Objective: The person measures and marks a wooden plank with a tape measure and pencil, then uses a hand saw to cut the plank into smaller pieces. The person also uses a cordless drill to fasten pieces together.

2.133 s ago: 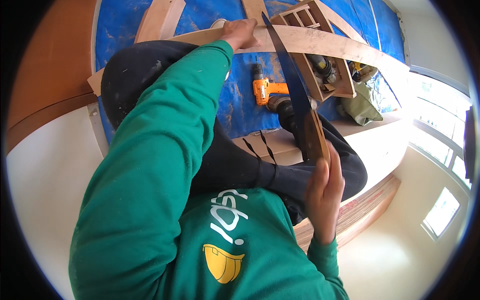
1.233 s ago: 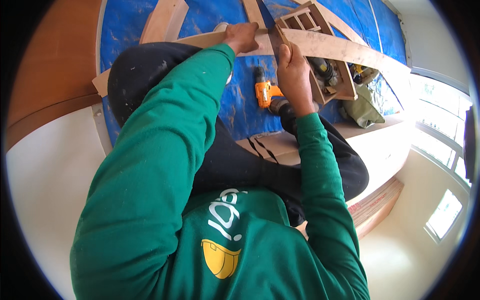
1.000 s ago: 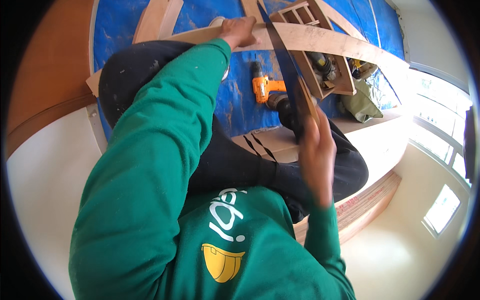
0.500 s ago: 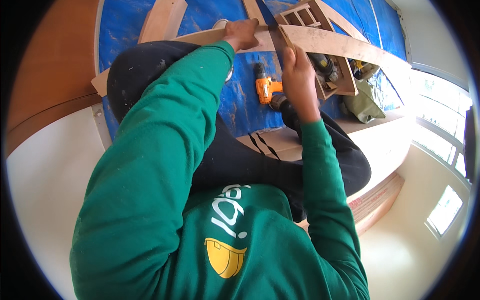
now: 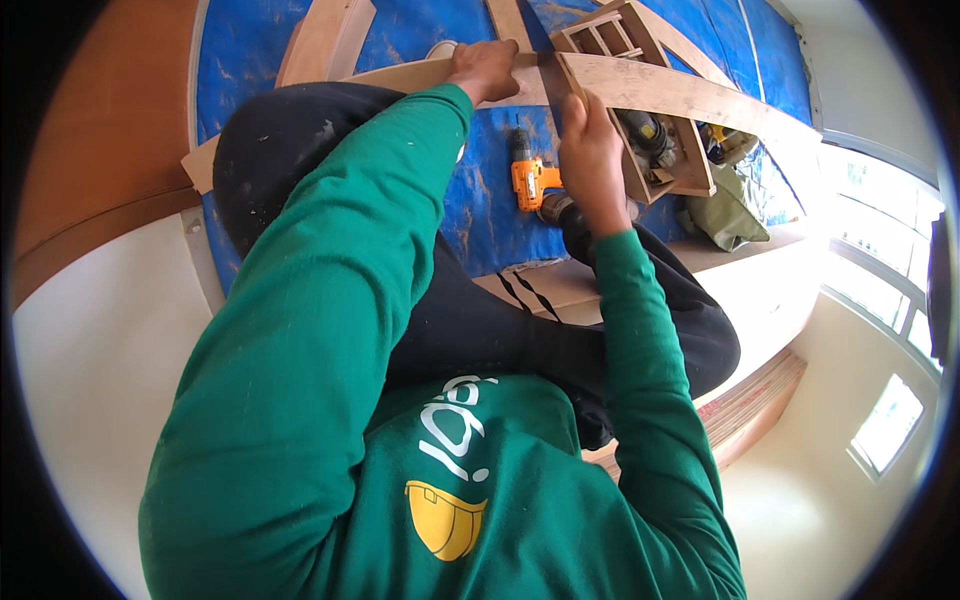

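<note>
My right hand (image 5: 592,160) is closed round the handle end of a handsaw, its fingers wrapped and the grip mostly hidden. The dark saw blade (image 5: 553,82) runs away from me across a long pale wooden board (image 5: 690,88). Left of the blade, my left hand (image 5: 487,72) grips that board, pressing it from above with bent fingers. The board lies crosswise in front of my bent legs. Below it, near my right hand, an orange and black cordless drill (image 5: 532,180) rests on a blue sheet.
A wooden tool tray (image 5: 690,165) with a power tool inside sits right of my right hand. Beside it lies a green cloth bag (image 5: 730,208). Other timber pieces (image 5: 325,42) lie on the blue sheet (image 5: 255,50). A brown panel (image 5: 110,130) stands at left.
My right hand has shifted slightly left and away from me with the saw. My left hand stays on the board, almost unmoved.
</note>
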`<state>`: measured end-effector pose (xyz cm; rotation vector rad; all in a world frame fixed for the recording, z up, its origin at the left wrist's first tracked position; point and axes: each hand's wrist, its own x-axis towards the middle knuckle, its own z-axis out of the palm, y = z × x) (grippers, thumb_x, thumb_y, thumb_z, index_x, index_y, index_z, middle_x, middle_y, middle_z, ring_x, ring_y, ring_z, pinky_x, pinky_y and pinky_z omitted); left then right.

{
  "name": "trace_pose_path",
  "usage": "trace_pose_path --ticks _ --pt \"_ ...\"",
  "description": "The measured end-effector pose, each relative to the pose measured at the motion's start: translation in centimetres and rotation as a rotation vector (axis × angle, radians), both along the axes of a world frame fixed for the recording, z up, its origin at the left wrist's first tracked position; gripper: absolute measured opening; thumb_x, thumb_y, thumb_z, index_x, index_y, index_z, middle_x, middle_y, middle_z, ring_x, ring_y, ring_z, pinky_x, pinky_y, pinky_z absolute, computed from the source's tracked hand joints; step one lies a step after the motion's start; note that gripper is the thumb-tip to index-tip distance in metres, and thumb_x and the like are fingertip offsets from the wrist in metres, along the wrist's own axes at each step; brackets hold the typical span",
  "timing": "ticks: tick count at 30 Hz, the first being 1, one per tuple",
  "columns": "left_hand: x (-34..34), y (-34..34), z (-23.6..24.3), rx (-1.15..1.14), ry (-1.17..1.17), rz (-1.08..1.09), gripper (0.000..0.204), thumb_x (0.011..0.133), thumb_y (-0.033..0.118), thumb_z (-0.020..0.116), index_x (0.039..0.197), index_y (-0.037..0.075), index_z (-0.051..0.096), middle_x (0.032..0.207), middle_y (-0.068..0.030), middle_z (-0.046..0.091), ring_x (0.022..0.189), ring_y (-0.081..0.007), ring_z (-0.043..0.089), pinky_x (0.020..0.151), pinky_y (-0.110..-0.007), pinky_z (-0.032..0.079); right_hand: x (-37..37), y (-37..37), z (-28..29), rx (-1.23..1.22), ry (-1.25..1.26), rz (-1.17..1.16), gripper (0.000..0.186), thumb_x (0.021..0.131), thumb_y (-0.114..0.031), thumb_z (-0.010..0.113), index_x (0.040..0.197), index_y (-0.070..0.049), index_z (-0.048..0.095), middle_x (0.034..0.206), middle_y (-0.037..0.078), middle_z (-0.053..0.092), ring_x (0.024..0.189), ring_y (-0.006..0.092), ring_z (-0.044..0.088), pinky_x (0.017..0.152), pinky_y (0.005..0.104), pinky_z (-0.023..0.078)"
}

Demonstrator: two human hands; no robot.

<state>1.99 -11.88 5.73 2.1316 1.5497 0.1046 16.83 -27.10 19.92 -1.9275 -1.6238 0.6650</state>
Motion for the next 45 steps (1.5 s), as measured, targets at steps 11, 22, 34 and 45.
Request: trace_pose_path --ticks 11,22,34,45 --pt "0.0 0.3 -0.9 0.033 -0.006 0.011 0.076 0.088 0.056 0.092 0.148 0.015 0.067 0.144 -0.0133 0.077 0.137 -0.0382 0.071 0.109 -0.056 0.055 0.5 -18.6 18.4 -0.325 0.083 -0.189 0.04 0.121 -0.022 0.052 0.156 -0.004 0.061 0.112 0.017 0.08 0.088 0.0207 0.075 0.083 0.0378 0.059" --pt "-0.5 0.0 0.5 0.006 -0.039 -0.001 0.061 0.09 0.054 0.089 0.135 0.015 0.073 0.136 -0.0124 0.079 0.133 -0.0357 0.073 0.109 -0.056 0.051 0.8 0.6 -1.1 -0.022 0.011 0.006 0.039 0.12 -0.035 0.052 0.138 -0.003 0.066 0.106 0.039 0.073 0.101 0.0592 0.071 0.087 0.0636 0.055" --pt "0.1 0.3 -1.2 0.057 -0.02 0.013 0.074 0.088 0.056 0.091 0.146 0.016 0.068 0.14 -0.0131 0.078 0.134 -0.0381 0.072 0.108 -0.058 0.053 1.1 -10.5 11.8 -0.255 0.022 -0.115 0.04 0.121 -0.024 0.054 0.151 0.001 0.063 0.108 0.023 0.078 0.093 0.0284 0.075 0.085 0.0426 0.058" --pt "-0.2 -0.1 -0.3 0.066 -0.028 0.016 0.065 0.089 0.053 0.091 0.138 0.016 0.072 0.138 -0.0123 0.079 0.132 -0.0355 0.073 0.109 -0.057 0.051 1.5 -9.4 8.9 -0.143 0.095 -0.031 0.037 0.122 -0.026 0.05 0.147 -0.003 0.065 0.103 0.031 0.075 0.091 0.0425 0.075 0.087 0.0469 0.059"
